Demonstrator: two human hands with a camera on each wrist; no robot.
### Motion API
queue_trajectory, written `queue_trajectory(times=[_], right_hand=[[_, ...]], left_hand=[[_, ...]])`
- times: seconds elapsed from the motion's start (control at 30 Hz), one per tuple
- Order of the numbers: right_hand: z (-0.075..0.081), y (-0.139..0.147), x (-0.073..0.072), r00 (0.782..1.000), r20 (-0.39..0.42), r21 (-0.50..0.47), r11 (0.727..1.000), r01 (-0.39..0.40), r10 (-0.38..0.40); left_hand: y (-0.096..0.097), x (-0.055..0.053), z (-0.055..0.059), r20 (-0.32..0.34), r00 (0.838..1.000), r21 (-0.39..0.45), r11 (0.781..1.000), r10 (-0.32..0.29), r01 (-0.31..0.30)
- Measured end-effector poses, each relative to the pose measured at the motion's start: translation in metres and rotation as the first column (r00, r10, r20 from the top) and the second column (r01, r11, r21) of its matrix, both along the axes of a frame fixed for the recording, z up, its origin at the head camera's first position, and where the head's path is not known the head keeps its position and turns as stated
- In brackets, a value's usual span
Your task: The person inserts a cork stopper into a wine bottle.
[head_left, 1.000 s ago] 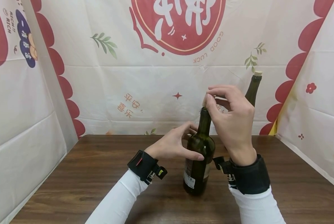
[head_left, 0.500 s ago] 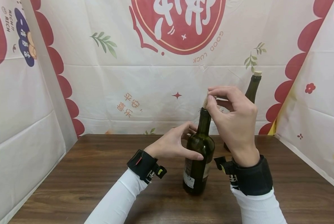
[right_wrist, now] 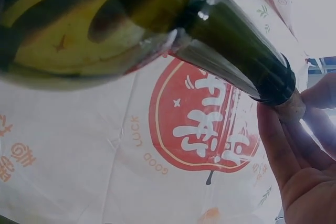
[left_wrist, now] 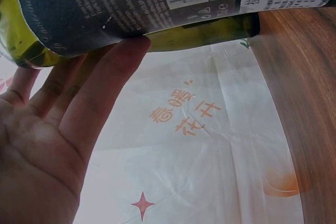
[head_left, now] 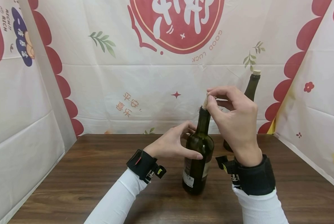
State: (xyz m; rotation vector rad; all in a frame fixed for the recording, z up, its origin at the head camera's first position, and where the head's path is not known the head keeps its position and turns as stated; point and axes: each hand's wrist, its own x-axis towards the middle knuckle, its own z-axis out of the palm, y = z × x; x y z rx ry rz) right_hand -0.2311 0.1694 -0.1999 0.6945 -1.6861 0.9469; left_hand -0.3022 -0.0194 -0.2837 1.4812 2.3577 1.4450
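Observation:
A dark green wine bottle (head_left: 198, 174) with a label stands upright on the wooden table. My left hand (head_left: 174, 141) holds it around the shoulder, thumb across the front and fingers behind. In the left wrist view, the fingers (left_wrist: 102, 90) lie against the labelled side (left_wrist: 121, 9). At the bottle's mouth, my right hand (head_left: 232, 119) pinches a cork (head_left: 205, 103) between thumb and fingertips. The right wrist view shows the cork (right_wrist: 292, 107) at the neck's rim, its lower end out of sight; how deep it sits I cannot tell.
A second green bottle (head_left: 251, 87), topped by a cork (head_left: 256, 72), stands behind my right hand, which partly hides it. The brown wooden table (head_left: 99, 174) spans the front. Printed white cloth (head_left: 155, 81) hangs behind it and at both sides.
My right wrist has swung slightly to the right while its fingertips stay on the cork. My left hand keeps its hold, and the bottle stays in place.

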Motion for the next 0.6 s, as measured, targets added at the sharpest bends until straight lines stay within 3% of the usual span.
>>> queue_trajectory(times=[0.6], right_hand=[[0.0039,0.0017,0.0064,0.999,0.038,0.047,0.999,-0.027,0.025]], left_hand=[[0.0007,-0.0016,-0.0012,0.019,1.0,0.009,1.0,-0.005,0.004]])
